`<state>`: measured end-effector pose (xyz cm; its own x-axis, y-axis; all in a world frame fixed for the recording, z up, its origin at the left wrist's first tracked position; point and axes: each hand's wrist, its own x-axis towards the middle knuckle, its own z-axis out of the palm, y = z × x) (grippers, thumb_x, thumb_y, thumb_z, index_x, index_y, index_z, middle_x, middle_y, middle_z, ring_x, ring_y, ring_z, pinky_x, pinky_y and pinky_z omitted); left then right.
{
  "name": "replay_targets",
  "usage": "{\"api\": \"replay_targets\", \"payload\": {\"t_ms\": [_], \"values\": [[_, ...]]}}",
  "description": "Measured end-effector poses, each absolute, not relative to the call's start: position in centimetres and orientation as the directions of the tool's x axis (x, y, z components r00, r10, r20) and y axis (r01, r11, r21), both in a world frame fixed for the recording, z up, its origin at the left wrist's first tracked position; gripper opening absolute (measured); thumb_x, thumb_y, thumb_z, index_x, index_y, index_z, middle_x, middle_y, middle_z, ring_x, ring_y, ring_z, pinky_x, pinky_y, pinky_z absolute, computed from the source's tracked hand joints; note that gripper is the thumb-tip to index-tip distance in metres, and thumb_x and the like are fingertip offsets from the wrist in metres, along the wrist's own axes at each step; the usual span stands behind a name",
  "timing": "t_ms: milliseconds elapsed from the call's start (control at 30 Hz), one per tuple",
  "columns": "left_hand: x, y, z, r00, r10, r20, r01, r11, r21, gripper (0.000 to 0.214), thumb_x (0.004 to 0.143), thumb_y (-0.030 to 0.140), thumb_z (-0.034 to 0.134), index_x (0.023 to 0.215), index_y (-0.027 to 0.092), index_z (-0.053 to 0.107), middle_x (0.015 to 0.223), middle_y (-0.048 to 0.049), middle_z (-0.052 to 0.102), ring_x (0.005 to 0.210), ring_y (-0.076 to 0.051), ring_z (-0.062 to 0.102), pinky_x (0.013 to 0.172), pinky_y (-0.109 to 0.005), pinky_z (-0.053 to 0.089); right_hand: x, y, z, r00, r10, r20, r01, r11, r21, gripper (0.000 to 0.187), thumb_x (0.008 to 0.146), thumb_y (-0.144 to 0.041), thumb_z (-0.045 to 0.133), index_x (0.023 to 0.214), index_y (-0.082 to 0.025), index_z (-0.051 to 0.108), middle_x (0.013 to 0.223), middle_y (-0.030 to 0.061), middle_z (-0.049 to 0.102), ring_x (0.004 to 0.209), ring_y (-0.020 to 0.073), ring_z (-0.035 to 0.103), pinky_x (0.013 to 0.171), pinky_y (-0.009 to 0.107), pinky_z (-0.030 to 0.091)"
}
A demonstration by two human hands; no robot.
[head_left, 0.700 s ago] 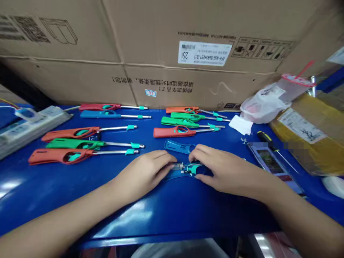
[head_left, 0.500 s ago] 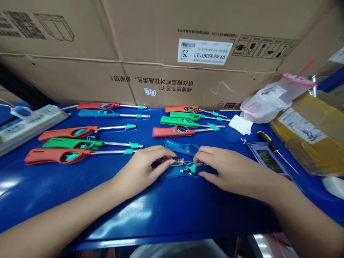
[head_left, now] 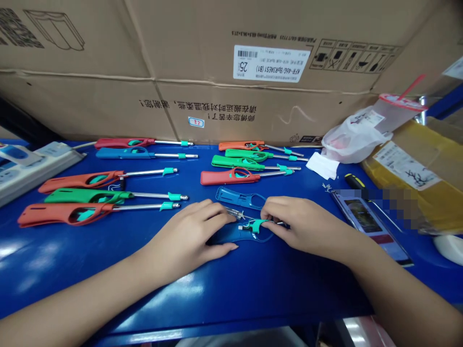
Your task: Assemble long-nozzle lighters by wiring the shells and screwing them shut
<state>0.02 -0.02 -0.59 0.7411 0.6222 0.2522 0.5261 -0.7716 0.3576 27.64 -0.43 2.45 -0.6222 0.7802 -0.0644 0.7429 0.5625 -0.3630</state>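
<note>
A blue lighter handle half (head_left: pixel 235 234) lies on the table under my hands. My left hand (head_left: pixel 197 236) rests over its left end, thumb stretched apart from the fingers. Beside those fingertips is a small clear fuel tank (head_left: pixel 234 212) with a metal valve end. My right hand (head_left: pixel 294 224) pinches a green trigger (head_left: pixel 257 225) at the handle's loop, thumb against its right end. A small dark igniter piece (head_left: pixel 245 228) and thin wire sit by the trigger. Just beyond lies the other blue handle half (head_left: pixel 240 197), inner side up.
Assembled lighters (head_left: pixel 87 196) lie in two groups behind, left and right. A power strip (head_left: pixel 32 166) is at far left. To the right are a phone (head_left: pixel 369 221), a screwdriver (head_left: pixel 356 182), a bagged cup (head_left: pixel 361 130) and a taped parcel (head_left: pixel 430 188). A cardboard box (head_left: pixel 202 58) stands behind.
My left thumb has come away from the clear tank, and the hand has opened lower over the handle. My right thumb has closed onto the green trigger. The view has shifted slightly.
</note>
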Motion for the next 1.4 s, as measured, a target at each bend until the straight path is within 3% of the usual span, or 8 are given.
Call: {"api": "replay_targets", "payload": {"t_ms": [167, 300, 467, 700, 900, 1067, 1233, 1400], "values": [[-0.2, 0.1, -1.1, 0.792, 0.572, 0.214, 0.473, -0.795, 0.379, 0.029, 0.100, 0.035, 0.066, 0.125, 0.020, 0.065, 0.114, -0.0064, 0.069, 0.103, -0.024, 0.067, 0.090, -0.038, 0.056, 29.0, 0.0, 2.9, -0.555, 0.831, -0.026, 0.771, 0.503, -0.390, 0.007, 0.100, -0.033, 0.060, 0.100, -0.026, 0.059, 0.100, -0.0014, 0.066, 0.090, 0.0177, 0.061, 0.074, 0.031, 0.043], [-0.4, 0.1, -1.0, 0.801, 0.564, 0.201, 0.474, -0.803, 0.361, 0.028, 0.101, 0.034, 0.062, 0.124, 0.019, 0.065, 0.111, -0.0072, 0.067, 0.100, -0.024, 0.066, 0.088, -0.038, 0.056, 30.9, 0.5, 3.5, -0.572, 0.794, -0.204, 0.789, 0.466, -0.401, 0.019, 0.092, -0.041, 0.070, 0.100, -0.027, 0.061, 0.104, -0.0007, 0.066, 0.091, 0.0194, 0.061, 0.076, 0.032, 0.044], [-0.5, 0.2, -0.9, 0.810, 0.557, 0.183, 0.462, -0.799, 0.385, 0.028, 0.103, 0.034, 0.059, 0.127, 0.021, 0.065, 0.114, -0.0077, 0.066, 0.103, -0.024, 0.065, 0.090, -0.038, 0.055, 31.9, 0.8, 3.6, -0.541, 0.778, -0.321, 0.822, 0.408, -0.396, 0.005, 0.093, -0.026, 0.063, 0.090, -0.024, 0.060, 0.092, -0.0002, 0.068, 0.083, 0.0188, 0.061, 0.072, 0.032, 0.043], [-0.6, 0.1, 0.0, 0.816, 0.558, 0.149, 0.446, -0.772, 0.452, 0.027, 0.100, 0.034, 0.065, 0.125, 0.024, 0.069, 0.115, -0.0051, 0.068, 0.104, -0.021, 0.067, 0.094, -0.035, 0.055, 31.5, 0.9, 3.4, -0.627, 0.765, -0.147, 0.742, 0.528, -0.413, 0.015, 0.096, -0.014, 0.052, 0.099, -0.024, 0.064, 0.101, 0.0021, 0.068, 0.095, 0.0196, 0.062, 0.083, 0.034, 0.046], [-0.6, 1.0, 0.4, 0.682, 0.665, 0.305, 0.512, -0.732, 0.450, 0.025, 0.102, 0.034, 0.062, 0.121, 0.022, 0.071, 0.115, -0.0058, 0.069, 0.108, -0.021, 0.066, 0.096, -0.035, 0.055, 29.1, 0.3, 2.7, -0.648, 0.745, 0.158, 0.699, 0.664, -0.265, 0.017, 0.100, -0.020, 0.057, 0.115, -0.019, 0.064, 0.113, 0.0088, 0.069, 0.106, 0.0244, 0.063, 0.093, 0.040, 0.049], [-0.7, 2.2, -1.0, 0.662, 0.683, 0.307, 0.556, -0.723, 0.411, 0.023, 0.102, 0.030, 0.061, 0.120, 0.021, 0.072, 0.110, -0.0071, 0.071, 0.104, -0.022, 0.067, 0.093, -0.038, 0.057, 27.4, 0.0, 1.4, -0.683, 0.725, 0.089, 0.711, 0.688, -0.147, 0.023, 0.101, -0.026, 0.060, 0.122, -0.019, 0.064, 0.120, 0.0124, 0.069, 0.105, 0.0286, 0.064, 0.089, 0.045, 0.051], [-0.6, 2.3, -1.6, 0.673, 0.694, 0.257, 0.563, -0.706, 0.430, 0.016, 0.101, 0.026, 0.061, 0.110, 0.020, 0.074, 0.103, -0.0059, 0.072, 0.100, -0.022, 0.068, 0.087, -0.036, 0.057, 27.5, 0.0, 1.4, -0.688, 0.718, 0.105, 0.675, 0.686, -0.272, 0.016, 0.100, -0.021, 0.060, 0.115, -0.019, 0.064, 0.116, 0.0097, 0.069, 0.106, 0.0254, 0.063, 0.093, 0.043, 0.049], [-0.6, 2.2, -1.4, 0.660, 0.706, 0.257, 0.579, -0.696, 0.424, 0.015, 0.100, 0.025, 0.061, 0.108, 0.020, 0.073, 0.102, -0.0054, 0.072, 0.100, -0.023, 0.067, 0.087, -0.037, 0.056, 27.9, 0.0, 2.1, -0.697, 0.709, 0.110, 0.627, 0.677, -0.386, 0.025, 0.098, -0.024, 0.064, 0.123, -0.022, 0.061, 0.120, 0.0070, 0.068, 0.113, 0.0237, 0.061, 0.099, 0.043, 0.046]]}}
